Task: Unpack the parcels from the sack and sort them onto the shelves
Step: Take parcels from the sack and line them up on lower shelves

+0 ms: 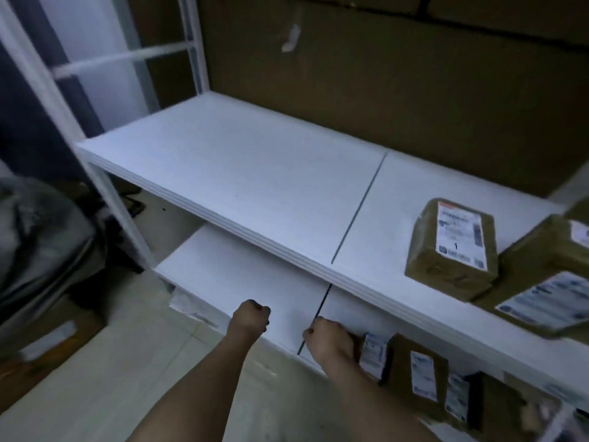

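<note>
Low down, both hands over lower shelf [242, 275] — left hand [251, 320] clenched, holding nothing; right hand [328, 341] touching parcel [376, 352], grip unclear. More parcels on upper shelf [255, 186]; sack [41, 244] on floor left.

At the left edge of the frame we saw the grey sack [41, 237] slumped on the floor. Brown taped parcels [452, 247] with white labels lay at the right on the upper white shelf [255, 173]; more stood upright on the lower shelf [248, 282], lower right.
</note>
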Motion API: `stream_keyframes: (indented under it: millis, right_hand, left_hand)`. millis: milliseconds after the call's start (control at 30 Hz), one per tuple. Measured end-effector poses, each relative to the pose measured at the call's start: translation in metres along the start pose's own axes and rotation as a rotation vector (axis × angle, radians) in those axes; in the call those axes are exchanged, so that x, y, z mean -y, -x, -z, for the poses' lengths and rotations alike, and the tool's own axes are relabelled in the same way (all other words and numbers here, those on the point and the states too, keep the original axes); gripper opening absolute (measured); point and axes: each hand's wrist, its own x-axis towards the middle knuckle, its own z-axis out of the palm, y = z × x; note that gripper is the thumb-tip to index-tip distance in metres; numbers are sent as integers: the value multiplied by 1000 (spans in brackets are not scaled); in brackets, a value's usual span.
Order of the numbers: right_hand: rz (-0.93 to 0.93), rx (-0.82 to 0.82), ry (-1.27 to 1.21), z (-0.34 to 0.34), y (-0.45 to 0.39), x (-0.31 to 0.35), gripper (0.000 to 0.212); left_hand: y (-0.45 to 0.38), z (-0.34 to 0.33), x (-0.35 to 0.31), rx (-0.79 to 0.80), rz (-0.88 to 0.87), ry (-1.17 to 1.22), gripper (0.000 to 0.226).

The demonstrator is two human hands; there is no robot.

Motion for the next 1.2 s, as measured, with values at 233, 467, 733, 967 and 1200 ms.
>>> stream_keyframes:
  millis: [233,467,733,967,1200]
  right_hand:
    - [291,19,74,75,28,130,16]
    - [542,3,186,80,50,290,24]
    - [686,57,239,18,80,490,32]
    - [790,185,259,-25,112,630,25]
    - [807,198,296,-59,99,742,34]
  left_hand:
    - [60,140,-24,-248,64,126,24]
    - [88,287,13,-537,108,278,23]
    - [91,466,98,-700,158,373,29]
    - [90,587,161,-743,194,488,31]
    - [54,682,193,-788,228,549,19]
